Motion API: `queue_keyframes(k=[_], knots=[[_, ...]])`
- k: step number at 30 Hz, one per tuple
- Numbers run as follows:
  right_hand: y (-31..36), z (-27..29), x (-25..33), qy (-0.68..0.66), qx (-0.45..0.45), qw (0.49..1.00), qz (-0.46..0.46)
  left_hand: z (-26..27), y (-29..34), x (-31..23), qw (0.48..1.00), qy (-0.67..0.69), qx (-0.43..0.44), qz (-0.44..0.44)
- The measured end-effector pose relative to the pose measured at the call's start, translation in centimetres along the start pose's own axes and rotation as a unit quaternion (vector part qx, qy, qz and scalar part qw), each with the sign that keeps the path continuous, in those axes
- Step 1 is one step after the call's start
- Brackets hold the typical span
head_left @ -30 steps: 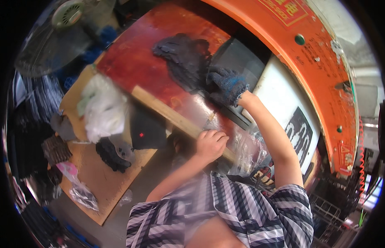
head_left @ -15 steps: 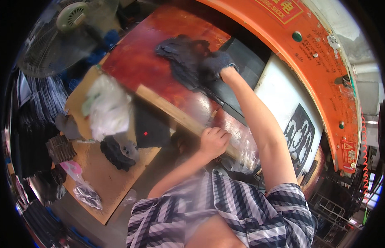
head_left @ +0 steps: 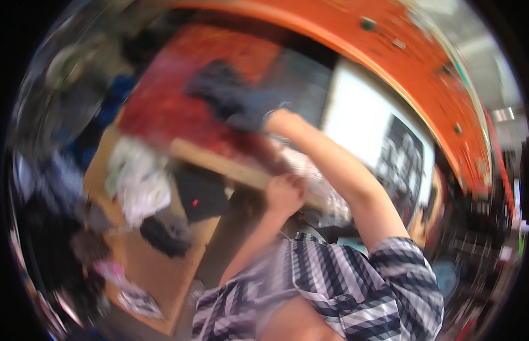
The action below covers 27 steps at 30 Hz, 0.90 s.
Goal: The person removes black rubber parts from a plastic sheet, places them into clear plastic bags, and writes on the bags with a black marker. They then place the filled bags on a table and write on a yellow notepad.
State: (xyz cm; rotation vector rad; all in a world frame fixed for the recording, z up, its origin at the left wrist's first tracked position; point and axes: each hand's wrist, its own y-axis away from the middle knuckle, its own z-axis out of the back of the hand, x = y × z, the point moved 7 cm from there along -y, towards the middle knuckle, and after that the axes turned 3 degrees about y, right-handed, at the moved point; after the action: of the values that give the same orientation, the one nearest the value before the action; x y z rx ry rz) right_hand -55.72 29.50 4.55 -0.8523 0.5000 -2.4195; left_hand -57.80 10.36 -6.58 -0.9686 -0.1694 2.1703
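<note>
My right hand, in a dark blue glove, reaches over the red board. It is against a bunched heap of dark pieces, whose kind the blur hides. The glove's fingers smear into the heap, so their grip cannot be made out. My bare left hand lies nearer to me, its fingers curled over the wooden strip along the board's near edge. A dark grey plate lies at the board's right side.
An orange machine beam arches across the back. On the right is a white panel with a black cut-out sheet. A brown board at left carries a pale plastic bag and dark pieces. A fan stands far left.
My right hand has drawn left and a little nearer over the red board, together with the dark heap. My left hand stays at the wooden strip. The whole view has shifted and blurred.
</note>
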Motion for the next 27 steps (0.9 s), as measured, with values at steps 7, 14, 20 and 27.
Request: queue_keyframes(k=[7,14,20,27], knots=[[20.9,13.6,-0.4,0.196,-0.035,0.885,-0.421,-0.5,0.1,-1.1,0.998,-0.035,-0.004,-0.046],[51.9,33.0,5.6,0.448,-0.149,0.534,-0.702,-1.9,-0.2,-3.3,0.998,-0.048,-0.026,-0.015],[66.8,30.6,1.5,0.054,-0.29,0.555,-0.778,-9.4,0.3,-12.5,0.977,0.09,0.143,-0.129],[75.4,35.3,4.2,-0.226,-0.653,0.429,-0.582,-19.1,-4.2,-28.3,0.953,0.173,0.236,-0.085]])
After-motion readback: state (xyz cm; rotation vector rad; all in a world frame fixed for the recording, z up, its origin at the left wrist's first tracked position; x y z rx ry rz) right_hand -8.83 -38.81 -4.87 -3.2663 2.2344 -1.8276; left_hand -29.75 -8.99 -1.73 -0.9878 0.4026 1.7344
